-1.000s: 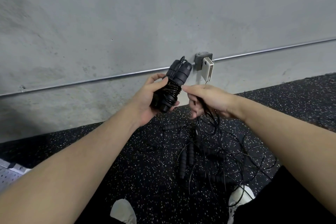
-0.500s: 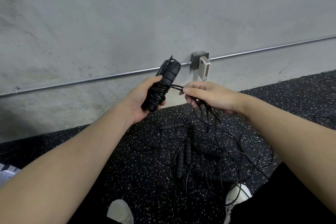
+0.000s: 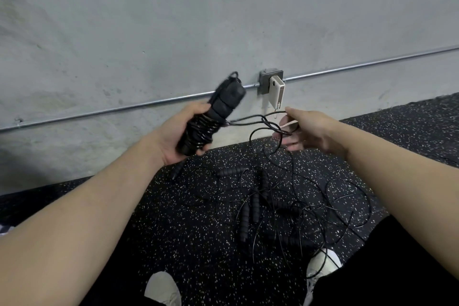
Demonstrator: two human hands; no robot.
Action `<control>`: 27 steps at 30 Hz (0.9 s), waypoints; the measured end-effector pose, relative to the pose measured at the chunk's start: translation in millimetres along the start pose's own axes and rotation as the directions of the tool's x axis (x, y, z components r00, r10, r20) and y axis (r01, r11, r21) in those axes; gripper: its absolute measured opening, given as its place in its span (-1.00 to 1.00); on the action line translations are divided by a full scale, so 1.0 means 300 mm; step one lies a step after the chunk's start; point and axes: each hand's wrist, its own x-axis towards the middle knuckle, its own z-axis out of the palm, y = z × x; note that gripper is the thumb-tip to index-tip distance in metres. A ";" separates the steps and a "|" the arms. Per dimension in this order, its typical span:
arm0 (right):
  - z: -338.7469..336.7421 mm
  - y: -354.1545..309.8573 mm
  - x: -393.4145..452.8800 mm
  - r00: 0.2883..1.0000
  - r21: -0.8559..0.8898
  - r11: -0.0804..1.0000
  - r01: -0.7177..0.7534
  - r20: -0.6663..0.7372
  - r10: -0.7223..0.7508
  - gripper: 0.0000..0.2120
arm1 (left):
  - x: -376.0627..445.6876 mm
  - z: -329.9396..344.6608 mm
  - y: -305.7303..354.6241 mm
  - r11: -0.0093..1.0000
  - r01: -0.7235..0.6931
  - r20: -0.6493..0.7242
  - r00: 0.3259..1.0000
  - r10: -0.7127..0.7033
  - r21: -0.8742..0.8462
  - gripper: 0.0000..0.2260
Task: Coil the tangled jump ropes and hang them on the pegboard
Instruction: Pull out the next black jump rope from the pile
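**Rope half-wound, tangle underfoot**

Grey concrete wall point(image 3: 223, 20) fills the upper view, with a metal conduit point(image 3: 372, 63) running across it to a junction box point(image 3: 267, 79) where a pale charger point(image 3: 278, 90) hangs. Below lies black speckled rubber flooring point(image 3: 188, 231).

From where I watch, the left hand point(image 3: 173, 136) has its fingers wrapped round a bundle of jump rope handles point(image 3: 213, 117), tilted up and away from the palm, with black cord wound in turns about its middle. One handle end pokes out beneath the fist.

A loose strand of cord point(image 3: 250, 120) leaves those turns and runs to the right hand point(image 3: 308, 131), level with the grip and a little apart from it. That hand is blurred; its fingers look spread, the cord passing over or among them, and I cannot tell whether they pinch it.

Below both hands, the tangled jump ropes point(image 3: 278, 206) sprawl on the floor, foam handles and thin loops crossing. Two pale shoes point(image 3: 164, 288) sit under them, the right one point(image 3: 323, 266) touched by a loop.
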 end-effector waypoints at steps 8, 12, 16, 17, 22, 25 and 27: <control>0.057 -0.039 0.011 0.991 0.231 0.969 0.084 -0.120 -0.057 -0.66 | -0.005 0.064 -0.024 0.917 0.179 0.312 0.902 -0.297 0.355 -0.72; 0.099 -0.050 0.025 0.980 0.331 0.928 0.174 -0.155 -0.128 -0.66 | 0.005 0.117 -0.039 0.763 0.086 0.292 0.892 -0.345 0.641 -0.69; 0.152 -0.062 0.032 0.974 0.399 0.891 0.217 -0.143 -0.173 -0.65 | 0.022 0.146 -0.053 0.567 -0.084 0.311 0.896 -0.317 0.819 -0.67; 0.163 -0.067 0.032 0.972 0.420 0.879 0.226 -0.156 -0.176 -0.65 | 0.028 0.158 -0.060 0.524 -0.117 0.323 0.890 -0.322 0.844 -0.67; 0.214 -0.104 0.010 0.975 0.610 0.760 0.222 -0.136 -0.176 -0.62 | 0.066 0.192 -0.122 0.320 -0.225 0.326 0.893 -0.309 0.920 -0.53; 0.229 -0.115 -0.005 0.978 0.691 0.697 0.193 -0.082 -0.190 -0.62 | 0.070 0.193 -0.144 0.168 -0.233 0.269 0.933 -0.240 0.958 -0.52; 0.217 -0.111 -0.008 0.980 0.704 0.687 0.177 -0.058 -0.192 -0.62 | 0.069 0.188 -0.153 0.150 -0.208 0.237 0.948 -0.213 0.966 -0.50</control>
